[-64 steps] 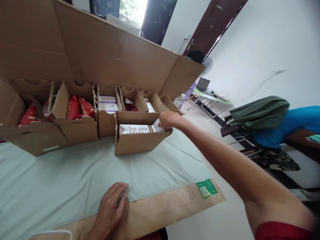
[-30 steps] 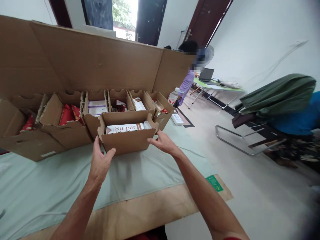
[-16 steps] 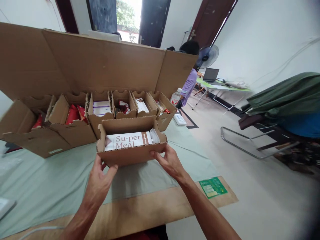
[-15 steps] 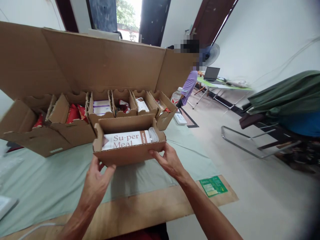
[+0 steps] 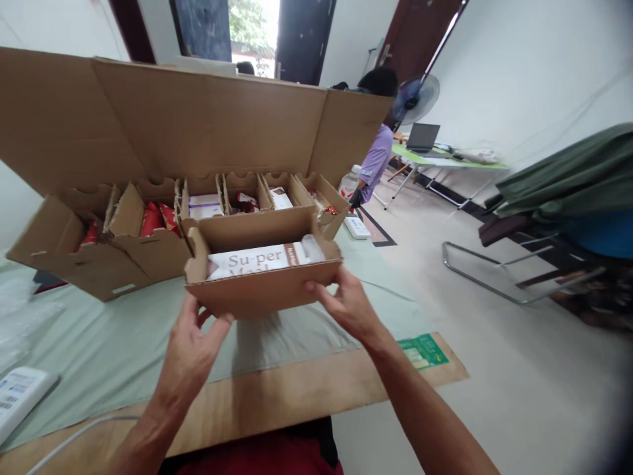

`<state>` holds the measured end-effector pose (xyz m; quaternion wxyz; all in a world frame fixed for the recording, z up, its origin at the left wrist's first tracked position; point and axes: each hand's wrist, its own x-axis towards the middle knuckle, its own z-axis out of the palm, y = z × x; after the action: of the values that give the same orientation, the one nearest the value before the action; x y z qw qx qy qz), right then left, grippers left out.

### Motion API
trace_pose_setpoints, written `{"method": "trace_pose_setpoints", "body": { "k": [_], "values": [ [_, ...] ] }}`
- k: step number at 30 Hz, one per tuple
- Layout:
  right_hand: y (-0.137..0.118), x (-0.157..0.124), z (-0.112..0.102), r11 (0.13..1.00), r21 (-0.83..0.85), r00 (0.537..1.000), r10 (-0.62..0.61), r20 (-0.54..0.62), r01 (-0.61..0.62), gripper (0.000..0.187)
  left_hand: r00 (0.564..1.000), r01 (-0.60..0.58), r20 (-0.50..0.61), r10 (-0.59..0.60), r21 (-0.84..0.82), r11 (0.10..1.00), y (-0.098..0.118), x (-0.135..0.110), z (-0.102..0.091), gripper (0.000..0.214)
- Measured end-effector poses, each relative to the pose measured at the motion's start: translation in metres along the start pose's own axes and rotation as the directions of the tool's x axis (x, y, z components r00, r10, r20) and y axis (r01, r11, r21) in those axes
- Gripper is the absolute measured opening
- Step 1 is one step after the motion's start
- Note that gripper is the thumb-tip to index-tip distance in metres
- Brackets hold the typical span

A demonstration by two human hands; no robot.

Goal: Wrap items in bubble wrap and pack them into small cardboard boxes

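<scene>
An open cardboard bin (image 5: 270, 293) is held up above the green cloth between my two hands. Inside it lies a white carton (image 5: 254, 259) printed "Su-per Meal", with a clear plastic piece (image 5: 313, 249) at its right end. My left hand (image 5: 192, 349) grips the bin's lower left corner, thumb on the front and some fingers hidden beneath. At the right end, my right hand (image 5: 352, 307) has its thumb against the front and its other fingers mostly out of sight. The bin is slightly tilted, its right end higher.
Behind stands a row of cardboard bins (image 5: 158, 247) holding red packets (image 5: 152, 219) and cartons, backed by a tall cardboard panel (image 5: 212, 125). White devices lie at left (image 5: 22, 396) and right (image 5: 357, 227). A person in a purple sleeve (image 5: 376, 158) is beyond the panel.
The bin has shifted a little up and to the right in view, its right end higher, with both hands keeping hold. The camera view has shifted slightly too.
</scene>
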<state>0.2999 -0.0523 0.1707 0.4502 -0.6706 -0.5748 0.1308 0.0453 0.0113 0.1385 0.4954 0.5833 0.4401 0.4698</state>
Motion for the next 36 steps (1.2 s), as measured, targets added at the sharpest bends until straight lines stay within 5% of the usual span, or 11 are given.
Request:
{"method": "trace_pose_setpoints", "body": {
  "k": [6,13,19,23,27,31,33,36],
  "values": [
    [0.009,-0.030,0.038,0.998,-0.038,0.998,-0.043,-0.054,0.041,0.050,0.996,0.023,-0.079,-0.028,-0.065,0.998,-0.025,0.014,-0.006,0.061],
    [0.068,-0.102,0.016,0.994,-0.077,0.997,-0.080,-0.007,0.079,0.082,0.997,0.074,0.011,-0.074,-0.101,0.992,-0.047,0.008,0.011,0.054],
    [0.114,-0.063,0.011,0.968,0.249,0.976,-0.087,0.199,0.036,0.139,0.997,0.078,0.027,-0.075,-0.096,0.992,-0.052,0.008,0.009,0.055],
    [0.120,-0.041,0.025,0.936,0.352,0.967,-0.107,0.231,0.019,0.149,0.997,0.082,-0.005,-0.082,-0.074,0.994,-0.049,0.007,0.012,0.056],
    [0.114,-0.063,0.023,0.961,0.276,0.992,-0.054,0.117,0.020,0.139,0.996,0.078,-0.037,-0.080,-0.047,0.996,-0.047,0.008,0.030,0.055],
    [0.120,-0.109,-0.010,0.993,0.108,0.989,0.061,-0.134,-0.047,0.122,0.989,0.020,0.149,-0.016,-0.027,0.999,-0.056,0.004,0.067,0.064],
    [0.130,-0.132,-0.032,0.993,0.043,0.953,0.117,-0.280,-0.110,0.119,0.978,-0.062,0.205,0.044,0.082,0.995,-0.072,-0.005,0.082,0.071],
    [0.147,-0.154,-0.066,0.975,-0.015,0.840,0.184,-0.510,-0.223,0.120,0.941,-0.237,0.313,0.131,0.330,0.914,-0.109,-0.027,0.087,0.072]
  ]
}}
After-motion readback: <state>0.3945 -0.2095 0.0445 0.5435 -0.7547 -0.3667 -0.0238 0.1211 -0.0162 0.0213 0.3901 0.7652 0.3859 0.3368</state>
